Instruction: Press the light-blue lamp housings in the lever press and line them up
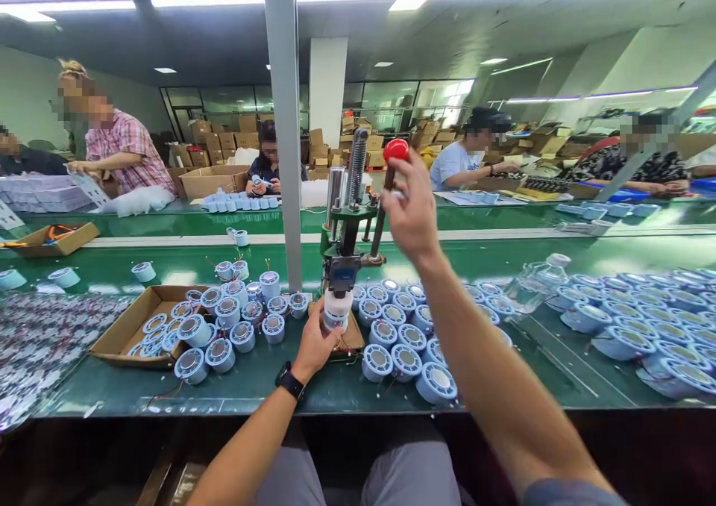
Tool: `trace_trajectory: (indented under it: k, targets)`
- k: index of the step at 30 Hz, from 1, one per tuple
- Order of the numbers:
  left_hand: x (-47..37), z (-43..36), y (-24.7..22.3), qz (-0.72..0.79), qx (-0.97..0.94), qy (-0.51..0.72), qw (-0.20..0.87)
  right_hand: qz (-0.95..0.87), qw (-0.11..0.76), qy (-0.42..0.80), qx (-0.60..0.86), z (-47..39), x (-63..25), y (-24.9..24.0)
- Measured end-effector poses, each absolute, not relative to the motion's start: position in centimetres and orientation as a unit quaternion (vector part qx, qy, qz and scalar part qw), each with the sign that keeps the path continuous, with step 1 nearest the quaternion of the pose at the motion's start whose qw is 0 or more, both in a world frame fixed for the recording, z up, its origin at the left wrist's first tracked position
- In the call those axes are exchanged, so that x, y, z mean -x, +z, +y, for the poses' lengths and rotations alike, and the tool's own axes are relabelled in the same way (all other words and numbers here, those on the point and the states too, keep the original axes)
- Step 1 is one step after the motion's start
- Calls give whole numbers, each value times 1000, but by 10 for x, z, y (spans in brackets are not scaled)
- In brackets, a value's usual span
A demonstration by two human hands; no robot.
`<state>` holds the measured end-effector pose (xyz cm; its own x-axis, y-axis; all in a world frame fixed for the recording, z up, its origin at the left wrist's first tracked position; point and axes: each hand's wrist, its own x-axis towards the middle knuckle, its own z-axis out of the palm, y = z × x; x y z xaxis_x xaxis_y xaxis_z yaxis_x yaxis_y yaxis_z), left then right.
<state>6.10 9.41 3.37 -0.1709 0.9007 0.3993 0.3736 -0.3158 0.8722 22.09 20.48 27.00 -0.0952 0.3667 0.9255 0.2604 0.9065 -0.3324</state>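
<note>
In front of me stands a hand press with a coiled spring at its top and a white pressing head. Under that head, my left hand is wrapped round a light-blue round housing, holding it on the press base; its lower part is partly covered by my fingers. My right hand is raised at the lever, fingers curled about its upper end just below the red ball knob. Similar blue housings with metallic centres crowd the right of the press.
Left of the press are more housings with thin wires and an open cardboard box of blue rings. A clear plastic bottle lies at right. A metal post rises behind. Several co-workers sit or stand across the green conveyor.
</note>
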Motion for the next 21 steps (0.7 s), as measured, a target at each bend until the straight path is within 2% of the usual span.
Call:
trace_trajectory:
  k: [4, 6, 8, 11, 16, 21]
  targets:
    - [-32, 63, 27, 608, -647, 457, 51, -643, 685, 141, 313, 144, -190, 133]
    - [-15, 48, 23, 660, -642, 388, -37, -632, 642, 192, 389, 119, -173, 70]
    - [-2, 34, 20, 695, -636, 324, -87, -633, 592, 238, 437, 109, -157, 33]
    - [5, 19, 12, 691, -654, 289, -105, -630, 568, 256, 464, 119, -143, 18]
    - [-7, 14, 3, 666, -668, 323, -74, -609, 584, 233, 483, 128, -137, 26]
    - [8, 3, 33, 647, -679, 347, -8, -652, 582, 199, 443, 69, -175, 19]
